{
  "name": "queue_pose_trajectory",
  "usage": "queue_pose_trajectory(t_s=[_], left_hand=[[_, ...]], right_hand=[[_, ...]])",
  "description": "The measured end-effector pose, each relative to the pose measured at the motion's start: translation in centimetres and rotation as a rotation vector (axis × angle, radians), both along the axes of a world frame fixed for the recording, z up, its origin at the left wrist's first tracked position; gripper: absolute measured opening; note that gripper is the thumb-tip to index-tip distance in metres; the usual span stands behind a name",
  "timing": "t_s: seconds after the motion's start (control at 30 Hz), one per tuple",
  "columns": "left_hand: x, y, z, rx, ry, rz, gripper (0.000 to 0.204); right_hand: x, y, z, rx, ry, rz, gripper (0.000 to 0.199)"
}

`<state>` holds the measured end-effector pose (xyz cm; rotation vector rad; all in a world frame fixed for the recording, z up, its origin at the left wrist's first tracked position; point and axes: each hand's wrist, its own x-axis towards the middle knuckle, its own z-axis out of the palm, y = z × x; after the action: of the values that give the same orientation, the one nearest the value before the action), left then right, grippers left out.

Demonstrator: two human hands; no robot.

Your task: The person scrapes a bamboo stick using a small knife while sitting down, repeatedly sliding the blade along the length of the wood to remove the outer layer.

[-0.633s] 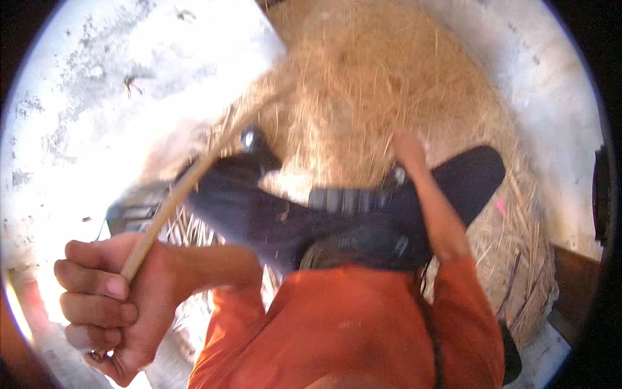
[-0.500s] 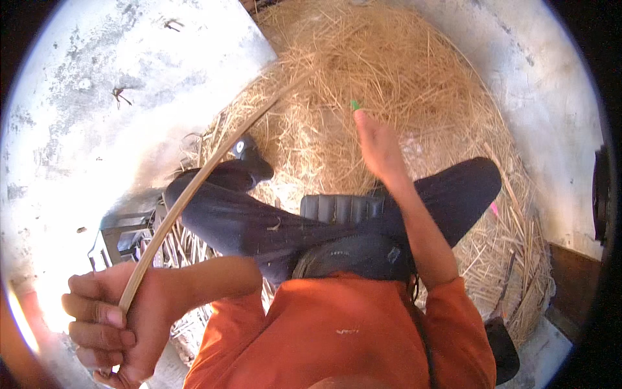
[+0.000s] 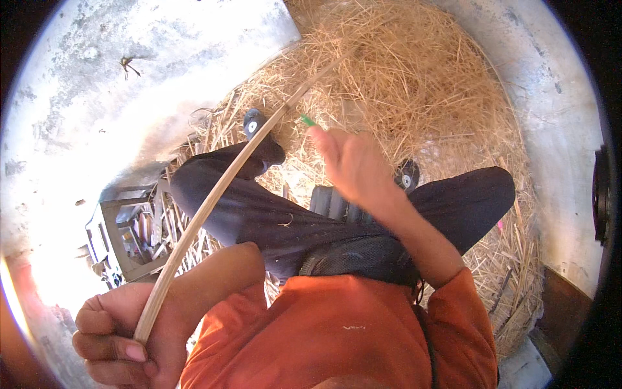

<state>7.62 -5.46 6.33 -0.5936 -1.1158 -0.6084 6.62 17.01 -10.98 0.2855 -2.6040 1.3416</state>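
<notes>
Head view: left hand [image 3: 123,337] fist grips bamboo strip [image 3: 214,201].

Harsh sun glare lower left (fisheye-bent edges).

Left hand [image 3: 126,340] sits low-left, closed around the near end of a cane strip [image 3: 220,188] that runs up-right across the crossed legs [image 3: 272,214] into the straw pile [image 3: 414,84] ahead. Right hand [image 3: 353,165] is above the legs, centre. Small crate [image 3: 126,236] lies left of the legs on the floor [image 3: 84,97].
</notes>
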Motion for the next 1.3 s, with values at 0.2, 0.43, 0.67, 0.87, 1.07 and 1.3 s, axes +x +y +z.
queue_pose_trajectory(t_s=[0.2,0.43,0.67,0.87,1.07,1.3], left_hand=[[0.2,-1.1,-1.2,-0.099,-0.202,-0.657,0.03],[1.4,-4.2,-0.5,-0.277,-0.175,-0.847,0.034],[3.0,-3.7,-2.1,-0.219,-0.175,-1.036,0.03],[2.6,-5.1,-3.4,-0.293,-0.055,-1.334,0.022],[1.3,-2.3,-2.7,-0.294,-0.118,-1.153,0.02],[1.1,0.0,-2.4,-0.035,-0.109,-1.029,0.031]], right_hand=[[1.0,-0.6,0.8,0.133,-0.06,0.105,0.021],[2.5,-0.5,1.8,-0.03,-0.104,0.041,0.031],[2.3,-0.7,0.4,0.097,0.19,0.061,0.03],[0.5,1.3,-1.8,0.072,-0.034,-0.094,0.027],[1.7,-0.1,-1.4,0.05,0.075,0.085,0.033],[1.8,-0.9,2.1,-0.035,-0.116,-0.014,0.042]])
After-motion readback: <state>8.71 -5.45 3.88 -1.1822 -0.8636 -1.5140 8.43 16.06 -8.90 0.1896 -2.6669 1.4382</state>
